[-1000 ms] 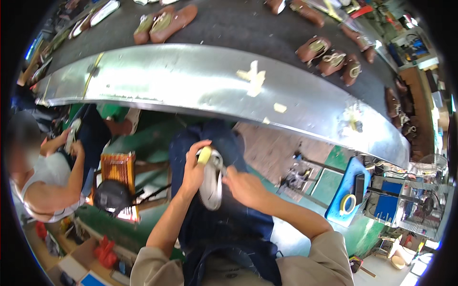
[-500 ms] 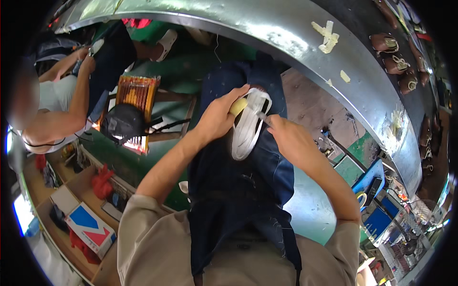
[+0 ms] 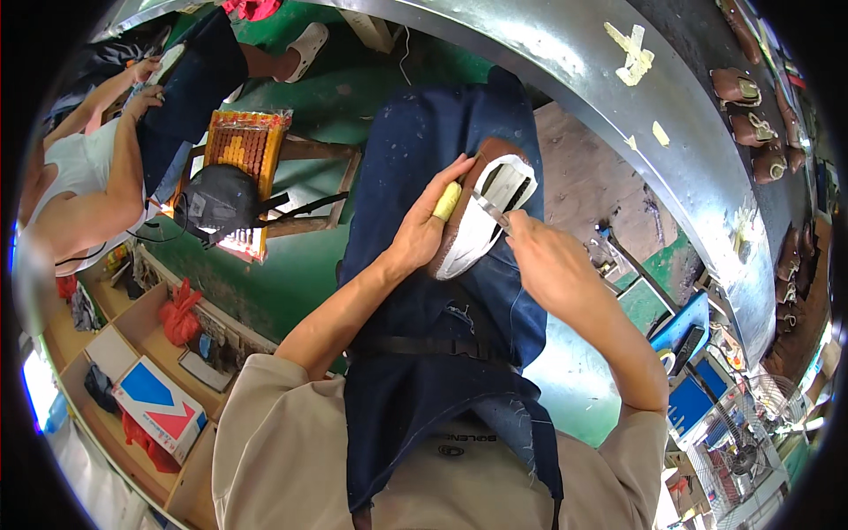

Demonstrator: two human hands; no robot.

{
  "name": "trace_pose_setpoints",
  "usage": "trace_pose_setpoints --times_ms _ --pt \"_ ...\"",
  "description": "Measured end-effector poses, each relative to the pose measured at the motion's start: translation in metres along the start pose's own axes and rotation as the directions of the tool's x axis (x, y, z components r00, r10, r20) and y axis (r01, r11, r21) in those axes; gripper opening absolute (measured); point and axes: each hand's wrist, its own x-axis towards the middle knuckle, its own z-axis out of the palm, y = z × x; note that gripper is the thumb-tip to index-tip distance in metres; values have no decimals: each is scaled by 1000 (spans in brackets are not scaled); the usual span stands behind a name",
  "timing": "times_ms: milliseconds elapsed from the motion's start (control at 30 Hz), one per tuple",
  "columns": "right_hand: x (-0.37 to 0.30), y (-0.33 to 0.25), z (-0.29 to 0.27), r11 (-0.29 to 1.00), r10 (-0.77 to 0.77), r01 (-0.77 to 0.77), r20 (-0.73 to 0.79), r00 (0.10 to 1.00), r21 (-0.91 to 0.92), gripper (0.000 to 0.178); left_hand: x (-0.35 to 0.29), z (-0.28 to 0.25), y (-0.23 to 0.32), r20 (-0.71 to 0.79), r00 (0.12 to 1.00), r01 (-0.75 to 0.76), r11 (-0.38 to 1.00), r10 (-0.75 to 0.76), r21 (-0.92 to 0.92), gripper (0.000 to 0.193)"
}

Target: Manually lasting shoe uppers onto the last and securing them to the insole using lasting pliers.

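Observation:
Over my lap lies a brown shoe upper [image 3: 473, 231], its white underside facing up and its brown edge folded around the rim. My left hand [image 3: 422, 228] grips it along the left side; a yellow wrap covers one finger, probably the thumb. In my right hand [image 3: 546, 258] is a flat metal blade like a knife [image 3: 488, 210], its end resting against the white underside. The blade's handle is hidden in my fist. Dark blue apron cloth [image 3: 389, 168] covers my legs beneath the shoe.
A metal-topped bench [image 3: 565, 44] curves across the front and right, with several brown shoes [image 3: 738, 87] beyond it. At left another person [image 3: 115, 168] sits handling something pale. Between us is a stool with a beaded mat [image 3: 252, 150] and a black cap [image 3: 216, 199]. A fan [image 3: 742, 450] stands lower right.
The shoe has turned clockwise, showing more of its brown side. The blade has moved down along the white underside with my right hand. My view has shifted slightly.

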Motion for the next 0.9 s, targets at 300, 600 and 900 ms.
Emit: trace_pose_setpoints --times_ms 300,600,900 --pt "24 -43 81 919 315 -191 -354 880 344 22 12 -10 14 124 962 274 869 -244 -413 57" --pt "12 -13 56 740 315 -241 -6 949 627 25 20 -16 10 80 971 239 942 -226 -235 49" --pt "-18 -9 44 941 188 -80 -315 930 328 25 50 -18 39 -14 1000 3 787 7 617 27"
